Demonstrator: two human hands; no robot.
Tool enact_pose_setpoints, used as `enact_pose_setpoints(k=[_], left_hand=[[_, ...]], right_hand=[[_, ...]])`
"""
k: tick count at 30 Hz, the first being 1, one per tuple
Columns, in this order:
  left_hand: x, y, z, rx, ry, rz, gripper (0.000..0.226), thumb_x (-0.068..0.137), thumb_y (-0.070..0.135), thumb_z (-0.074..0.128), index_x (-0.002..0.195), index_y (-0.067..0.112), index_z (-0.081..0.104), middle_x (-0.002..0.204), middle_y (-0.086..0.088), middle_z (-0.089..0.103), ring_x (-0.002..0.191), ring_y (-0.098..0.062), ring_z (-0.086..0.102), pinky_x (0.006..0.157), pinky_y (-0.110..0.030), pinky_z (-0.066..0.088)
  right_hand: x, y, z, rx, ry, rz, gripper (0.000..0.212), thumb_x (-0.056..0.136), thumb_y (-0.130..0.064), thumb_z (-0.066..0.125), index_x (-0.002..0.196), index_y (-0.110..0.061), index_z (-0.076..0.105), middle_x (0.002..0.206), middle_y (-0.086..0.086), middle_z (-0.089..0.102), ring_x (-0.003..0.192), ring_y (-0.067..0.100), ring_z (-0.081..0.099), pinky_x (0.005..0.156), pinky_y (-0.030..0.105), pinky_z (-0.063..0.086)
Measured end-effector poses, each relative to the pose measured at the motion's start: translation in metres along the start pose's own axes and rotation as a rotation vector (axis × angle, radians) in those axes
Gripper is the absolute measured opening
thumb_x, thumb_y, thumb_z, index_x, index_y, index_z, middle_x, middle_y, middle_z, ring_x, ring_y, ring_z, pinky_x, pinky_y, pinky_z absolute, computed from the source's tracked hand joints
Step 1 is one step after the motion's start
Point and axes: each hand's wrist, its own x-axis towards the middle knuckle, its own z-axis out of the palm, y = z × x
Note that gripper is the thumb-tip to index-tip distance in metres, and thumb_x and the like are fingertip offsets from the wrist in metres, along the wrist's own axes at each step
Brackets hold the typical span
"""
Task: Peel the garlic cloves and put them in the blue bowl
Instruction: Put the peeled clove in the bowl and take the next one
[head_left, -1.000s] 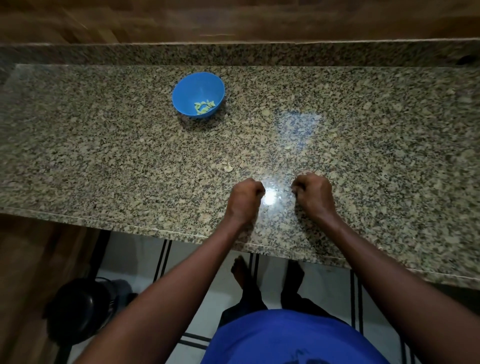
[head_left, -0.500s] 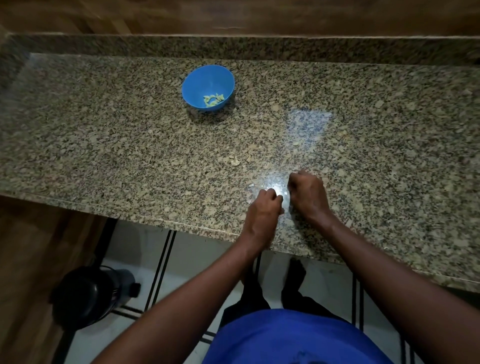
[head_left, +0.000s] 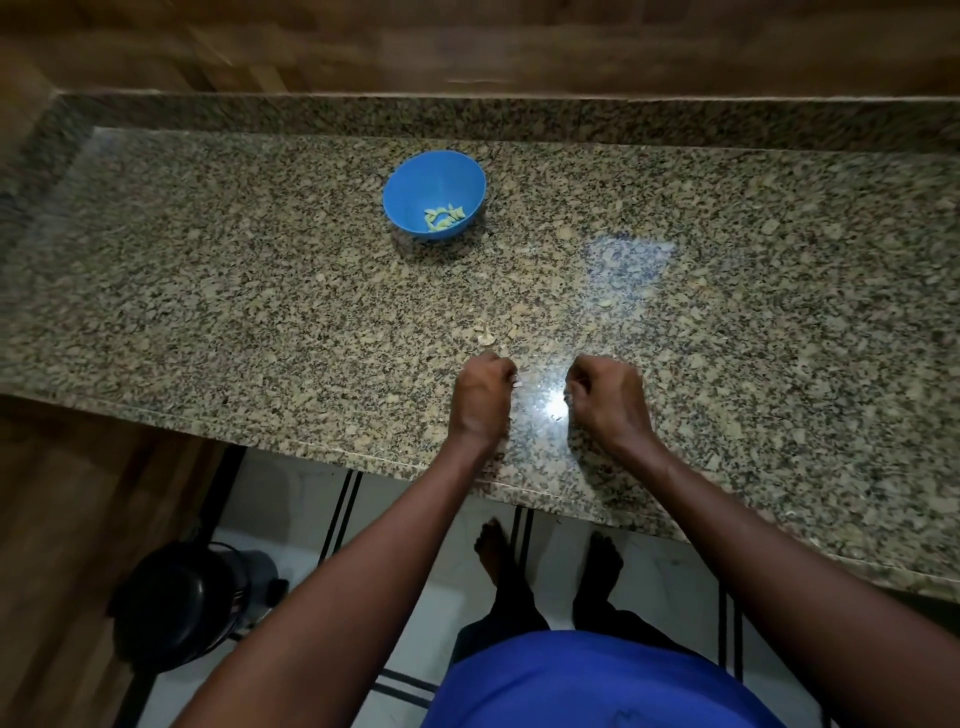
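While our hands rest curled near the desk's (head_left: 208, 291) 6 o'clock edge, the left hand (head_left: 480, 397) pinches a pale scrap, a clove or its skin, we cannot tell which, and the right hand (head_left: 605, 400) is curled too, its grip's contents hidden. We judge them held apart to pull skin loose. The bowl (head_left: 434, 176) waits at 11 o'clock with peeled cloves (head_left: 444, 217) inside; a garlic stub (head_left: 485, 338) lies just beyond the left hand.
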Motion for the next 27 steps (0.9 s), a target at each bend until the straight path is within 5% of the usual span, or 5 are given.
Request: enact_pose_setpoints(k=[2,9,14,20,27], left_hand=[[-0.003,0.0,0.008,0.046,-0.064,0.083,0.016,0.1,0.006,0.056,0.093,0.001,0.07,0.096,-0.011,0.062,0.086,-0.023,0.055,0.078,-0.039,0.055],[-0.03,-0.002,0.015,0.178,-0.073,0.352,0.029,0.066,-0.013,0.086,0.088,0.0,0.073,0.085,-0.012,0.071,0.077,-0.023,0.065,0.055,-0.029,0.059],[-0.03,-0.011,0.003,0.212,-0.035,0.396,0.035,0.061,-0.017,0.085,0.087,0.001,0.071,0.084,-0.011,0.07,0.072,-0.023,0.064,0.052,-0.027,0.058],[-0.034,-0.014,0.004,0.095,0.064,0.071,0.018,0.083,-0.013,0.073,0.088,0.004,0.07,0.085,-0.006,0.067,0.074,-0.013,0.057,0.06,-0.021,0.055],[-0.037,0.007,-0.036,-0.898,-0.148,-0.601,0.005,0.09,0.006,0.076,0.095,0.006,0.078,0.084,-0.003,0.078,0.069,-0.007,0.071,0.062,-0.019,0.059]], right_hand=[[0.002,-0.003,0.003,-0.009,-0.004,0.013,0.017,0.089,0.001,0.068,0.078,-0.012,0.068,0.072,-0.001,0.065,0.065,0.013,0.062,0.054,0.024,0.047],[0.002,0.001,0.009,-0.068,-0.006,0.002,0.01,0.092,-0.002,0.07,0.093,-0.008,0.079,0.085,0.006,0.074,0.068,0.015,0.063,0.055,0.017,0.041],[-0.008,0.001,0.013,-0.213,-0.012,-0.096,0.023,0.093,0.002,0.065,0.073,-0.01,0.068,0.071,0.0,0.057,0.06,0.014,0.052,0.049,0.022,0.038],[-0.005,-0.004,0.013,-0.123,-0.021,-0.033,0.019,0.093,0.004,0.064,0.081,-0.008,0.073,0.077,0.003,0.065,0.066,0.016,0.059,0.056,0.023,0.043],[-0.014,-0.024,0.02,0.033,-0.045,0.083,0.01,0.087,-0.004,0.076,0.087,-0.012,0.081,0.082,-0.001,0.076,0.066,0.006,0.064,0.063,0.019,0.052]])
